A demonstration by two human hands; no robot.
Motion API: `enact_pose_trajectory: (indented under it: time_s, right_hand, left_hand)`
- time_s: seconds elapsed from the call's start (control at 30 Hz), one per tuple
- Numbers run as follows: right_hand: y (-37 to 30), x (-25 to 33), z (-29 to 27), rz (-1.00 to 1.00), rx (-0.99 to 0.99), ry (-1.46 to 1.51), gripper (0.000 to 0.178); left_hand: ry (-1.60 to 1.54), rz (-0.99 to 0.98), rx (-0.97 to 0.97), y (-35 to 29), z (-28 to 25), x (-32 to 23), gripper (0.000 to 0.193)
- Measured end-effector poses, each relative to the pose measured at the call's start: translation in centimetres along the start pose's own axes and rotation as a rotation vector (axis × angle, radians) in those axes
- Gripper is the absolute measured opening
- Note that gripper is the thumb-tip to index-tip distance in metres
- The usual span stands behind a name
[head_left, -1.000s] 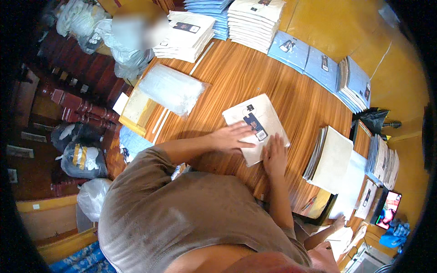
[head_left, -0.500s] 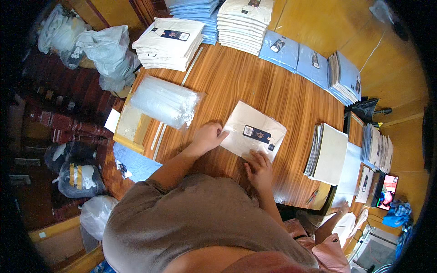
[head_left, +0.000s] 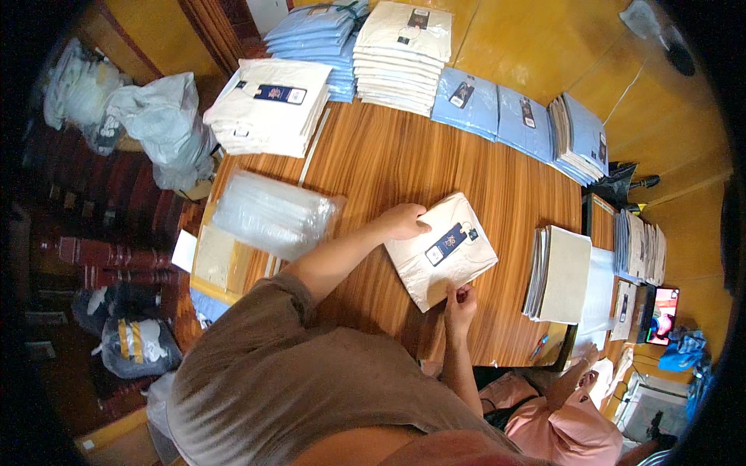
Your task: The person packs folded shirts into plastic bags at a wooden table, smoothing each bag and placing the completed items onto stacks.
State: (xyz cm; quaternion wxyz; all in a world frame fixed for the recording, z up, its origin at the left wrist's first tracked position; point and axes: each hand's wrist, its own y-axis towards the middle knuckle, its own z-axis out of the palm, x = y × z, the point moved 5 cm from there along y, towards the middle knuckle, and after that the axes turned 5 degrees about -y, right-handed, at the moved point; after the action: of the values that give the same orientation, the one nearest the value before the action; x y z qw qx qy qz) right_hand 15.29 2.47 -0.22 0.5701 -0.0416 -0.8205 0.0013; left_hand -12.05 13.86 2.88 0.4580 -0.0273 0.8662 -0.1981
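A folded cream shirt (head_left: 420,264) in a clear plastic bag lies turned at an angle on the wooden table before me. A dark blue hang tag (head_left: 446,245) with a small dark piece on a cord shows on its front. My left hand (head_left: 402,221) is closed over the shirt's far left corner, thumb and fingers near each other. At the near right edge my right hand (head_left: 460,304) pinches with curled fingers by the bag's rim. Exactly what lies between those fingertips is hard to see.
Clear plastic bags (head_left: 272,213) lie on the left. Cream shirts (head_left: 272,116) and blue shirts (head_left: 466,101) are stacked along the far side. Card sheets (head_left: 563,272) stand to the right, near a pen (head_left: 539,346). A person in pink (head_left: 556,423) sits at the right.
The bagged shirt has turned counterclockwise on the table. My right hand has gone from lying spread on it to pinching at its near edge. My left hand has shifted along its far left side.
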Motion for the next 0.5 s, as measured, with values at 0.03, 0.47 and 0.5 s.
enact_pose_trajectory:
  time_s: [0.03,0.47,0.5]
  right_hand:
    - [0.7,0.6,0.9,0.004,0.007,-0.030,0.030]
    - [41.2,37.5,16.0,-0.602,-0.062,-0.165,0.043]
    - [43.4,38.2,17.6,-0.541,-0.022,-0.193,0.049]
  left_hand:
    - [-0.034,0.123,-0.094,-0.8,-1.7,-1.4,0.043]
    - [-0.108,0.381,-0.924,8.1,-44.1,-11.0,0.065]
    - [-0.095,0.355,-0.949,9.7,-45.5,-10.0,0.067]
